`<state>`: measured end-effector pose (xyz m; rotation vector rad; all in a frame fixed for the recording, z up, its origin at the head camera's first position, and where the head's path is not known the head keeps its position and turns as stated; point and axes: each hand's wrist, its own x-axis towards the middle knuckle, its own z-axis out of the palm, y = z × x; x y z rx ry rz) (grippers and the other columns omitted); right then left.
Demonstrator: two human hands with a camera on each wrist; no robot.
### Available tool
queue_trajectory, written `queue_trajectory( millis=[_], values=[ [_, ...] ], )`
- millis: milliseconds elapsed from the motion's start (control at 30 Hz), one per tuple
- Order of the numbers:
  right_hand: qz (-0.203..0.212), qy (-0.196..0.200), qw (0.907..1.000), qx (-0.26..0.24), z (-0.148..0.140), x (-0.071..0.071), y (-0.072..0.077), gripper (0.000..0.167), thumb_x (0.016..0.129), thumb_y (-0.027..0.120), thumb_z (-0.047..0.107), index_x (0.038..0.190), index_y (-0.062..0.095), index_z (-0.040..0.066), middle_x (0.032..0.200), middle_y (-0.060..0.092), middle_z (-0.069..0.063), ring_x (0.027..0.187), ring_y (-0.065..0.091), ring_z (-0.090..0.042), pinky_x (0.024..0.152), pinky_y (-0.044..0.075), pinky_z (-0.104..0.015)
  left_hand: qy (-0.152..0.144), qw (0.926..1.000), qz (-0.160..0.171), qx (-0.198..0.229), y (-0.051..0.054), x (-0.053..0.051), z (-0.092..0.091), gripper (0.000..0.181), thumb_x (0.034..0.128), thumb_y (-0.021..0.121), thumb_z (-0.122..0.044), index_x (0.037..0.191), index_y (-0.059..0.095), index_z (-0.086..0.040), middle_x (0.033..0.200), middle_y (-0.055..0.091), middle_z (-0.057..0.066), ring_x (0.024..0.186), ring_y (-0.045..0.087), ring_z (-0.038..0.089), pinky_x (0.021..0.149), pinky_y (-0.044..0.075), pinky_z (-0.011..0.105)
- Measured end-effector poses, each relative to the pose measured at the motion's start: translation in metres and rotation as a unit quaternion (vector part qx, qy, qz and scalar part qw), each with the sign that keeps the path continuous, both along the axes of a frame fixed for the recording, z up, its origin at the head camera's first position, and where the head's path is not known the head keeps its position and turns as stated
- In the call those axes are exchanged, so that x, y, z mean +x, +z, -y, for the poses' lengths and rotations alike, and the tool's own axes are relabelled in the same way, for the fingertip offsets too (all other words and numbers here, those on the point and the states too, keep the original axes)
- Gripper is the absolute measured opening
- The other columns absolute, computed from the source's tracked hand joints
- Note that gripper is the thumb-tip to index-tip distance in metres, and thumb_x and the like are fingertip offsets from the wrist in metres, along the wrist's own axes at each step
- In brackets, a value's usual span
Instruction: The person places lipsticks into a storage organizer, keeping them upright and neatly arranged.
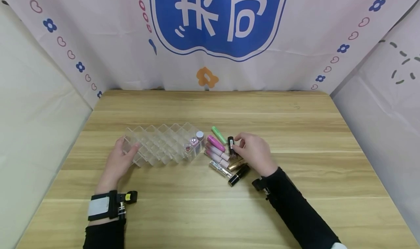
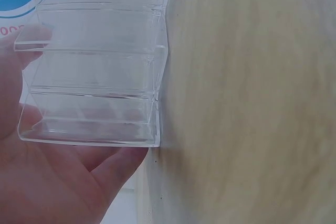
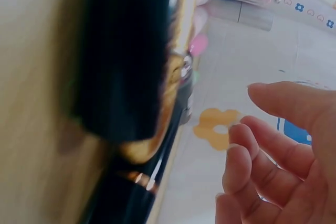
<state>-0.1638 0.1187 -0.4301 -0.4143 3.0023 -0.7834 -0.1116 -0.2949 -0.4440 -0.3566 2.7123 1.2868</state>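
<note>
The left hand (image 1: 119, 163) is gripping the far-left end of the clear holder (image 1: 156, 147), its thumb and fingers wrapping that end, while the holder is sitting on the table (image 1: 183, 212) to the left of the loose lipsticks. Three small tubes (image 1: 194, 141) are standing in its right-hand end, and the slots to their left are showing bare. The right hand (image 1: 256, 153) is hovering over the loose pile with thumb and fingertips apart and loosely bent, pinching nothing; a dark tube (image 1: 232, 147) is lying right by the fingertips, though whether they are touching it I cannot tell. Around it are lying a green tube (image 1: 218, 135), a bright pink tube (image 1: 216, 143), two pale pink tubes (image 1: 218, 155), a silver tube (image 1: 221, 169), a gold tube (image 1: 237, 164) and a black tube (image 1: 239, 175), several of them touching. For a clean pick-up, the thumb and forefinger should be closing squarely across the dark tube's middle, lifting straight up so that its neighbours are not rolling. Steady, light pressure from the left hand should be enough, I judge, since squeezing or tugging the holder could be tipping the standing tubes.
</note>
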Motion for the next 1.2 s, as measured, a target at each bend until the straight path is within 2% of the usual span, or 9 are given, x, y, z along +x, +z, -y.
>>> queue_trajectory(
  millis=[300,667,967,1200],
  values=[
    [0.018,-0.013,0.9997,0.012,-0.019,0.003,-0.002,0.030,0.085,0.075,0.031,0.107,0.072,0.011,0.080,0.069,0.000,0.064,0.057,-0.012,0.054,0.043,-0.024,0.000,1.0000,-0.004,0.000,-0.001,0.000,0.000,0.086,0.1004,0.040,-0.056,0.157,0.002,-0.003,0.159,0.015,0.033,0.143,0.020,0.056,0.112,0.022,0.072],
    [0.049,-0.022,0.9984,0.018,-0.045,0.006,-0.009,0.026,0.086,0.074,0.031,0.102,0.074,0.011,0.081,0.069,-0.001,0.068,0.059,-0.013,0.059,0.044,-0.026,0.002,1.0000,0.005,-0.002,0.000,0.000,0.000,0.088,0.0999,0.039,-0.058,0.157,0.000,-0.003,0.160,0.011,0.032,0.143,0.019,0.057,0.112,0.022,0.073],
    [0.084,-0.003,0.9959,0.033,-0.062,0.012,-0.016,0.029,0.083,0.077,0.033,0.099,0.074,0.010,0.089,0.072,-0.003,0.080,0.064,-0.016,0.074,0.052,-0.037,0.001,1.0000,0.002,-0.006,0.000,0.000,0.000,0.087,0.1000,0.039,-0.058,0.158,0.001,-0.004,0.159,0.014,0.033,0.143,0.019,0.057,0.112,0.022,0.073],
    [0.097,-0.002,0.9941,0.047,-0.065,0.014,-0.019,0.029,0.082,0.078,0.030,0.101,0.073,0.010,0.090,0.070,-0.003,0.080,0.062,-0.016,0.072,0.051,-0.037,0.001,0.9999,0.008,-0.009,0.001,0.000,-0.001,0.088,0.1001,0.038,-0.058,0.157,-0.001,-0.004,0.160,0.011,0.033,0.142,0.019,0.058,0.111,0.021,0.074]
  ],
)
